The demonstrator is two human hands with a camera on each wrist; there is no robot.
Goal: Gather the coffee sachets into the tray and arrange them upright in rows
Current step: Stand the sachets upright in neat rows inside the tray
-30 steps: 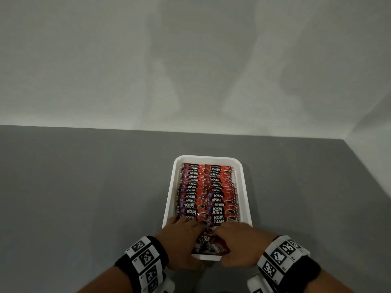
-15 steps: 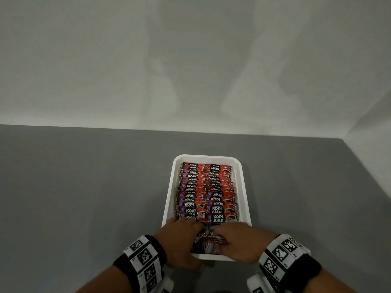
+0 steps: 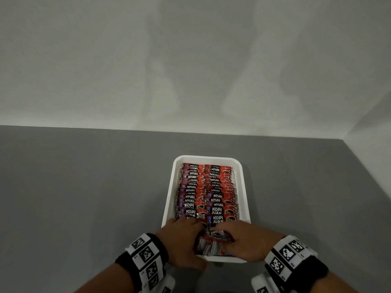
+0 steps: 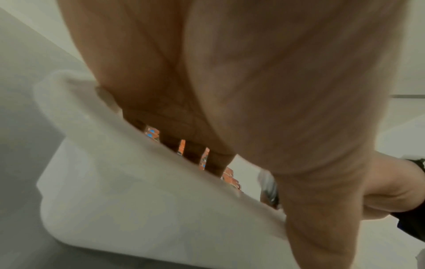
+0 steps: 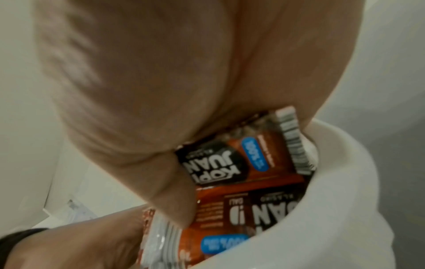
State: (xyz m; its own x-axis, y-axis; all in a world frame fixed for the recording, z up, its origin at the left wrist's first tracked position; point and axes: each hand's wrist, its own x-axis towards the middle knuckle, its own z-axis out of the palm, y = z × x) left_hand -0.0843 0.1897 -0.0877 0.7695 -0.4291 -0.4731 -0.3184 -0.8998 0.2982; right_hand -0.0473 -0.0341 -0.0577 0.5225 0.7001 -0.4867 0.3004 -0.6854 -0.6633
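Note:
A white tray (image 3: 245, 187) holds two rows of red and black coffee sachets (image 3: 206, 191) standing upright. At its near end a loose bundle of sachets (image 3: 211, 245) sits between my hands, edges up. My left hand (image 3: 184, 235) curls over the bundle's left end, its fingers (image 4: 195, 151) reaching down over the tray wall (image 4: 138, 182) among the sachets. My right hand (image 3: 241, 240) grips the right end, with the thumb (image 5: 174, 191) pressed on the bundle's sachets (image 5: 248, 163) just inside the tray rim (image 5: 345, 182). My fingertips are hidden.
The tray stands on a grey tabletop (image 3: 84, 197), which meets a pale wall (image 3: 190, 60) at the back and at the right. No other sachets show on the table.
The bundle between my hands has tipped from lying face up to showing its edges. Both hands have closed in slightly over the tray's near end.

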